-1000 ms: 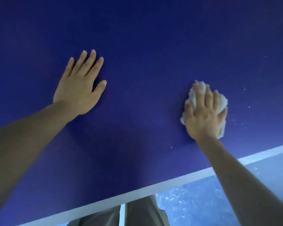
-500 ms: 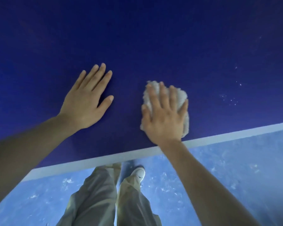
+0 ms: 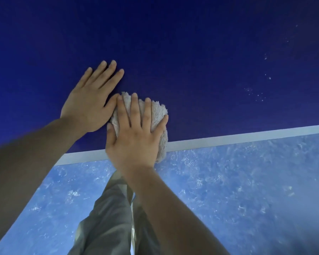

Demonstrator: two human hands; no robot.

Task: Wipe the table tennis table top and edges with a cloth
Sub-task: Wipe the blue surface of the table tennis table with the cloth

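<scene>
A dark blue table tennis worktop [image 3: 191, 52] fills the upper view, its white painted edge line [image 3: 247, 136] running across above a mottled blue floor [image 3: 228, 190]. The person's grey trousers [image 3: 107, 218] show below. The left hand [image 3: 89, 105] lies flat on the worktop, fingers straight. The right hand [image 3: 134, 137] presses a crumpled white fluffy cloth [image 3: 157, 115] flat, fingers [image 3: 134, 107] spread, at the near edge, touching the left hand. Even pressure and overlapping strokes would likely serve best; pale specks [image 3: 258, 92] to the right seem to need wiping.
</scene>
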